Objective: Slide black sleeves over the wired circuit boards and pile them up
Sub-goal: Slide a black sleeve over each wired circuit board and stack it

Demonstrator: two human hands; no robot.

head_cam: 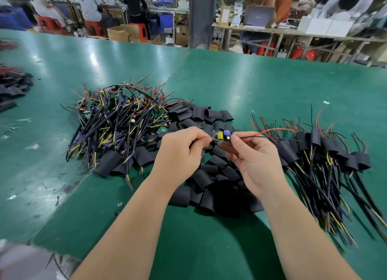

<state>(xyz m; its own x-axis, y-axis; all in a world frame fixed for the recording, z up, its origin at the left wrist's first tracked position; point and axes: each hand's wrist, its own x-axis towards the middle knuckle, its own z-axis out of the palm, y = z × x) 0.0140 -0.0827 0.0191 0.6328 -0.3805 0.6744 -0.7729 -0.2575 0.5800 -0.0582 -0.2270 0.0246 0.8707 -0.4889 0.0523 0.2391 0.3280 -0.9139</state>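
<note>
A small circuit board [222, 135] with a yellow and a blue component is held above the table between both hands. My left hand [180, 152] pinches its left end. My right hand [254, 158] pinches its right end, where a red and a black wire [272, 131] run off to the right. No sleeve covers this board. Loose black sleeves [209, 175] lie heaped under my hands. A tangle of bare wired boards [119, 116] sits to the left. Sleeved boards [326, 152] are piled on the right.
The green table [251, 87] stretches far ahead. More black sleeves and wires [10, 89] lie at the far left edge. Beyond the table, people sit at benches with cardboard boxes and red stools.
</note>
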